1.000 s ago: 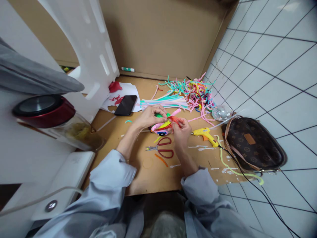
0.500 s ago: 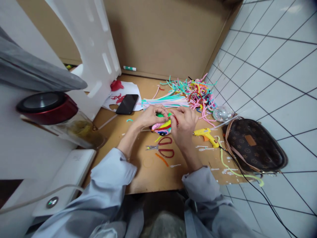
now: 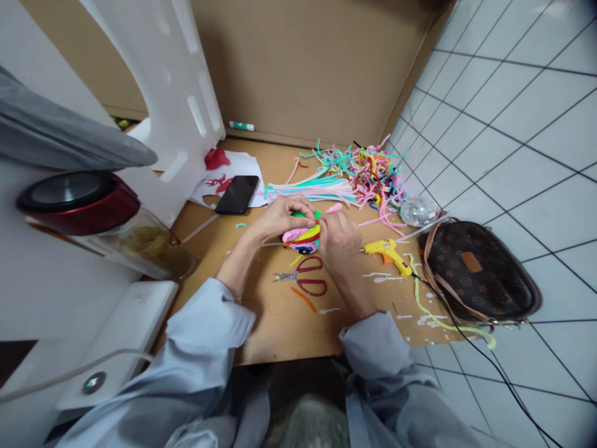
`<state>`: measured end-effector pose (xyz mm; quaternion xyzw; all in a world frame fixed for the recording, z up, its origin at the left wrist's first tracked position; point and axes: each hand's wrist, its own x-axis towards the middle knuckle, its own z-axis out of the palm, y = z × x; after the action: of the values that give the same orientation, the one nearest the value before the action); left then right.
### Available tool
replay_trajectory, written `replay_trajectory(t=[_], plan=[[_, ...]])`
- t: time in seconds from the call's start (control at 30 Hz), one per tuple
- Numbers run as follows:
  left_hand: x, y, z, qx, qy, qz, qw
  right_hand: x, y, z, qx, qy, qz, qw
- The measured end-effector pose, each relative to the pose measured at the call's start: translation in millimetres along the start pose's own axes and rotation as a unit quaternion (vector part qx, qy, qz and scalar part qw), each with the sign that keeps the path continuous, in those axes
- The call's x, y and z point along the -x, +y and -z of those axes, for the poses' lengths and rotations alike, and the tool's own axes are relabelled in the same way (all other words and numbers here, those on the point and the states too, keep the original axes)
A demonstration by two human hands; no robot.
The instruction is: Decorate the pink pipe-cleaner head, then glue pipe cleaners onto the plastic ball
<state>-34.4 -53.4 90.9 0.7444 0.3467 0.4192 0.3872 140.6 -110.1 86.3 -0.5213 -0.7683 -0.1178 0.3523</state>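
Between my two hands is a colourful pipe-cleaner figure (image 3: 305, 236) in pink, yellow, green and red, with a dark round piece low on its front. My left hand (image 3: 289, 216) grips its upper left side, fingers bent inward. My right hand (image 3: 339, 236) is closed at its right side, the fingertips pinched near the green part; what exactly they pinch is hidden. Just below lie red-handled scissors (image 3: 310, 277), their blades pointing left. An orange pipe-cleaner piece (image 3: 304, 300) rests below the scissors.
A yellow glue gun (image 3: 389, 254) lies to the right, beside a brown handbag (image 3: 480, 270). Behind my hands are a bundle of pastel pipe cleaners (image 3: 312, 188) and a tangled heap (image 3: 368, 168). A black phone (image 3: 237, 194) and a glass bottle (image 3: 144, 242) stand left.
My right hand has shifted slightly left and turned around the figure's right side. A pink part now shows above it. The whole view has moved a little.
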Motion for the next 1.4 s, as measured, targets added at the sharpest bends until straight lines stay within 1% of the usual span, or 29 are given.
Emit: replay_trajectory(t=[0.17,0.3,0.43,0.73,0.9,1.1,1.23,1.4], plan=[[-1,-3,1.2,0.006,-0.002,-0.008,1.000,8,-6,-5,-0.026,-0.007,-0.072,0.997],[0,-4,1.8,0.002,-0.007,-0.008,1.000,8,-10,-5,-0.051,-0.023,-0.138,0.989],[-1,-5,1.9,0.004,-0.012,-0.006,1.000,6,-12,-3,-0.083,-0.038,-0.178,0.980],[-2,-4,1.3,0.012,-0.022,-0.008,1.000,4,-11,-1,-0.124,-0.051,-0.201,0.970],[-2,-3,1.2,0.014,-0.022,-0.016,1.000,5,-11,-4,-0.165,-0.032,-0.210,0.963],[-1,-4,2.1,0.024,-0.021,-0.005,0.999,9,-9,-10,-0.249,-0.017,-0.227,0.941],[-1,-3,2.0,0.017,-0.017,0.005,1.000,9,-8,-11,-0.267,-0.015,-0.239,0.934],[0,0,1.0,0.007,-0.019,0.001,1.000,10,-8,-12,-0.285,-0.014,-0.241,0.928]])
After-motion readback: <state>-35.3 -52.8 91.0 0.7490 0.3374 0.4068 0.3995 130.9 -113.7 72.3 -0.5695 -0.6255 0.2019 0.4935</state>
